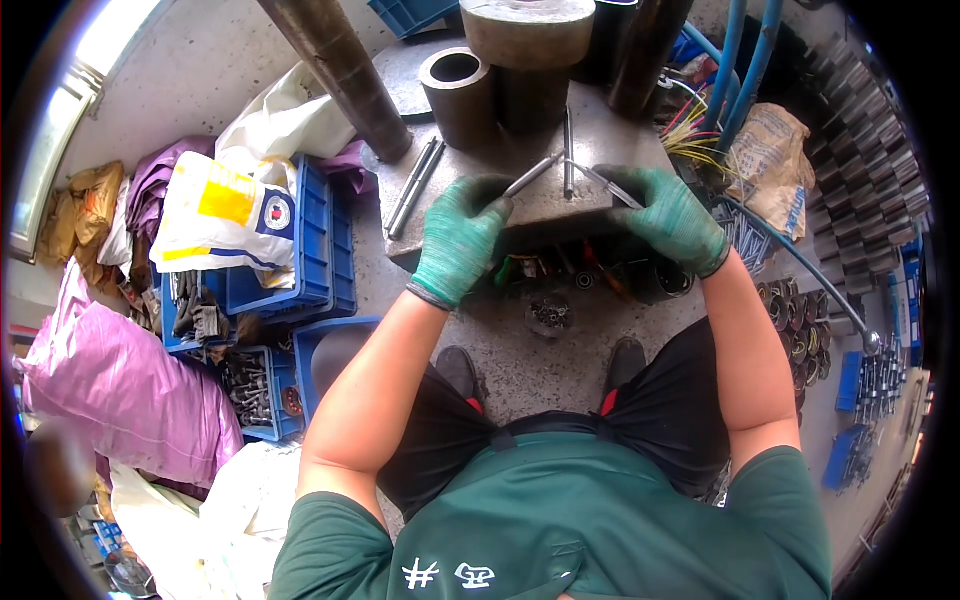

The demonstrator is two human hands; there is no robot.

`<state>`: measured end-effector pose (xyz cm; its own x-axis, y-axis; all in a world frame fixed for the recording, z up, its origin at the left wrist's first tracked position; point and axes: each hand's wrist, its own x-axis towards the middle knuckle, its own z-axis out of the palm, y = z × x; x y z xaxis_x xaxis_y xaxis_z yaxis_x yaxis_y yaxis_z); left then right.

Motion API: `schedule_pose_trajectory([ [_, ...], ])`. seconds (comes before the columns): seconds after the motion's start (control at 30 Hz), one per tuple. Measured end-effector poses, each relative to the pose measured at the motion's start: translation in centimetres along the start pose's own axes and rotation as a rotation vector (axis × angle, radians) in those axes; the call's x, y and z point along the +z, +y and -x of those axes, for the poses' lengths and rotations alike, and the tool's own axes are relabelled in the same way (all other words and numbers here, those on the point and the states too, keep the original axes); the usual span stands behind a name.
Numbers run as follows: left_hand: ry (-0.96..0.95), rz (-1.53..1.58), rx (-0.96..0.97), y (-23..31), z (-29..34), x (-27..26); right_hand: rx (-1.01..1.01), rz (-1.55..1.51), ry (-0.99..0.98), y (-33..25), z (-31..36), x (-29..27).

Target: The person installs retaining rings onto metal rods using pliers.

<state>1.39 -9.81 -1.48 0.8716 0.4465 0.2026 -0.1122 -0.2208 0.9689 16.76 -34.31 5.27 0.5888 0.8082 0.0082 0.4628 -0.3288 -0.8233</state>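
Both of my hands wear green gloves and are raised at the front edge of a metal press table (pixel 490 215). My left hand (pixel 458 238) is closed around one end of a slim grey metal rod (pixel 534 174), which slants up to the right. In my right hand (pixel 672 218) is a thin, bright metal piece (pixel 608 185), slanting up to the left; its exact kind is unclear. The tips of the two pieces come close together; whether they touch I cannot tell. Between them, a single rod (pixel 569 152) lies on the table. Paired rods (pixel 414 190) rest at the table's left.
A hollow steel cylinder (pixel 458 110) and a thick round press block (pixel 530 40) stand behind, between two columns (pixel 345 80). Blue crates (pixel 325 240) are stacked left, beside a purple sack (pixel 130 385). Wires (pixel 700 140) and a paper sack (pixel 772 170) sit right.
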Motion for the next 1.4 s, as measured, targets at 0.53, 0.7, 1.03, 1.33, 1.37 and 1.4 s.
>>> schedule_pose_trajectory([
  [0.53, -0.298, 0.163, -0.180, 3.2, 0.6, 0.6, 0.087, -0.046, -0.386, -3.0, 0.7, 0.7],
  [0.7, -0.342, 0.312, -0.368, 2.3, 0.4, 0.1, 0.187, -0.121, -0.414, -1.7, 0.5, 1.3],
  [1.03, -0.314, 0.500, -0.434, 2.8, 0.4, 0.2, 0.150, -0.089, -0.386, -2.9, 0.2, 1.6],
  [1.33, -0.353, 0.638, -0.454, 1.7, 0.1, 0.2, 0.333, -0.057, -0.489, -3.7, 0.0, 1.5],
  [1.37, -0.321, 0.741, -0.477, 1.8, 0.1, 0.6, 0.239, -0.051, -0.419, -3.3, 0.2, 2.0],
  [1.4, -0.288, 0.844, -0.498, 2.0, 0.0, 0.7, 0.192, -0.049, -0.384, -3.1, 0.2, 2.3],
])
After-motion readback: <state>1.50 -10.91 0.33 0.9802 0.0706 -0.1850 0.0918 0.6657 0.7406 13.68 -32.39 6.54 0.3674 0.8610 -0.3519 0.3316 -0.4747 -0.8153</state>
